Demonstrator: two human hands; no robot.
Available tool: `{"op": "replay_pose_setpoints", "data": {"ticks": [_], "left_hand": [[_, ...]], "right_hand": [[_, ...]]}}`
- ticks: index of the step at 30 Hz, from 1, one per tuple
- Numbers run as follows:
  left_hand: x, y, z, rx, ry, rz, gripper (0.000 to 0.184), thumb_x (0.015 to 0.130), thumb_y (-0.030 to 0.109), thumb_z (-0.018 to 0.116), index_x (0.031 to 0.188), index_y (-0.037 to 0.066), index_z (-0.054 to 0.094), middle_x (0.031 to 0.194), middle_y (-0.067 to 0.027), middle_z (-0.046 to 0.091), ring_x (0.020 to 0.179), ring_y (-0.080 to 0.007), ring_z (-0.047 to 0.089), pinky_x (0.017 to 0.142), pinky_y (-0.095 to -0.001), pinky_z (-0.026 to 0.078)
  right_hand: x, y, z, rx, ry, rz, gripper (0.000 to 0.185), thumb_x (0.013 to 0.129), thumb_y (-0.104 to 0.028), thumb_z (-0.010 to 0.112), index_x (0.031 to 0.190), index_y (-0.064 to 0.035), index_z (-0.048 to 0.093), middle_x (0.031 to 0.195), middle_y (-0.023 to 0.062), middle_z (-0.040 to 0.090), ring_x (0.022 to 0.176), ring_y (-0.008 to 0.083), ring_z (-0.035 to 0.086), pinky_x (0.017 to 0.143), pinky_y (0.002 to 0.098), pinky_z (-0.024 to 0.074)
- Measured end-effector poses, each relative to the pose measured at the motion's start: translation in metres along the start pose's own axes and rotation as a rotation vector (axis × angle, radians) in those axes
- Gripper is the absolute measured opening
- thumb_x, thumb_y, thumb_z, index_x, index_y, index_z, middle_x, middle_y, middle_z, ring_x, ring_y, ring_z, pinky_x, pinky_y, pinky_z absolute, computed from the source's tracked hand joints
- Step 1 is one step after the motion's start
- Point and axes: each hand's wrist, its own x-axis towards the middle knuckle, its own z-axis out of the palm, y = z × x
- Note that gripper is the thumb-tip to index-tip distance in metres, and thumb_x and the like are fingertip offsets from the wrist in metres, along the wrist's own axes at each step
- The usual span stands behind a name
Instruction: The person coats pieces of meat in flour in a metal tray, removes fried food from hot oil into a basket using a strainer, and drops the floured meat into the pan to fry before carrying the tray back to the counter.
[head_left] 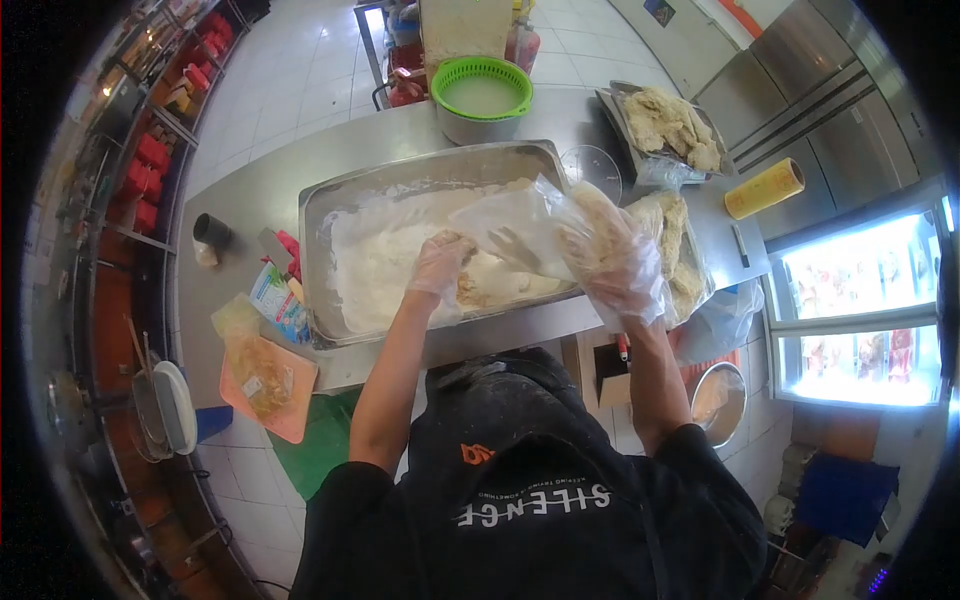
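A large metal tray of white flour lies in front of me. My left hand, in a clear plastic glove, is low over the flour. Its fingers are curled down beside a brownish coated clump; what they hold, if anything, is hidden. Over the tray's right side, my right hand, also gloved and dusted with flour, is closed around a clear plastic bag. The bag hangs leftward over the flour, and its contents are hard to make out.
Floured pieces fill a tray at the back right, with more coated pieces nearer. A green colander sits on a pot behind. A yellow roll lies right. A pink board holds a bag at left, near a dark cup.
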Motion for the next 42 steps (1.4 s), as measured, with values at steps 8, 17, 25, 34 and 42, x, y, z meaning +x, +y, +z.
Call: {"op": "replay_pose_setpoints", "data": {"ticks": [8, 17, 25, 34, 42], "left_hand": [[-0.01, 0.019, 0.002, -0.026, 0.057, -0.161, 0.016, 0.083, 0.015, 0.067, 0.095, 0.004, 0.069, 0.081, -0.0012, 0.066, 0.073, -0.0094, 0.058, 0.066, -0.0241, 0.046], [-0.008, 0.0, -0.007, 0.049, 0.152, 0.128, 0.017, 0.087, 0.014, 0.062, 0.099, 0.003, 0.069, 0.09, -0.0066, 0.07, 0.078, -0.0154, 0.063, 0.072, -0.0301, 0.05], [-0.011, -0.003, -0.014, -0.085, 0.201, -0.088, 0.019, 0.088, 0.014, 0.059, 0.098, 0.001, 0.069, 0.09, -0.0099, 0.071, 0.083, -0.0184, 0.065, 0.076, -0.0331, 0.049], [-0.014, 0.01, -0.021, -0.059, 0.128, 0.019, 0.026, 0.09, 0.018, 0.057, 0.106, 0.001, 0.068, 0.098, -0.0114, 0.07, 0.09, -0.0189, 0.065, 0.081, -0.0308, 0.05], [-0.083, 0.045, -0.046, -0.296, 0.385, 0.018, 0.036, 0.092, 0.022, 0.062, 0.121, 0.0, 0.063, 0.107, -0.0063, 0.067, 0.09, -0.0135, 0.061, 0.08, -0.0267, 0.048]], "right_hand": [[0.003, -0.008, 0.014, -0.092, 0.039, 0.016, 0.046, 0.084, -0.025, 0.073, 0.125, -0.0095, 0.061, 0.103, 0.0184, 0.065, 0.089, 0.0341, 0.065, 0.079, 0.0409, 0.0514], [-0.006, -0.032, 0.03, -0.101, 0.282, -0.039, 0.036, 0.085, -0.011, 0.07, 0.121, -0.0107, 0.065, 0.1, 0.0159, 0.066, 0.088, 0.0318, 0.066, 0.077, 0.0388, 0.0529], [-0.036, 0.014, 0.051, -0.189, 0.309, 0.02, 0.026, 0.095, -0.016, 0.055, 0.118, -0.0057, 0.064, 0.114, 0.0158, 0.062, 0.104, 0.0332, 0.061, 0.09, 0.0383, 0.0471], [-0.049, 0.062, 0.052, -0.204, 0.346, 0.178, 0.032, 0.096, -0.026, 0.054, 0.121, -0.0082, 0.064, 0.122, 0.0158, 0.063, 0.11, 0.0361, 0.059, 0.096, 0.0423, 0.0447], [-0.08, 0.089, 0.058, -0.257, 0.4, 0.229, 0.03, 0.098, -0.023, 0.052, 0.118, -0.0066, 0.065, 0.117, 0.018, 0.064, 0.108, 0.0377, 0.059, 0.094, 0.0427, 0.0448]]}}
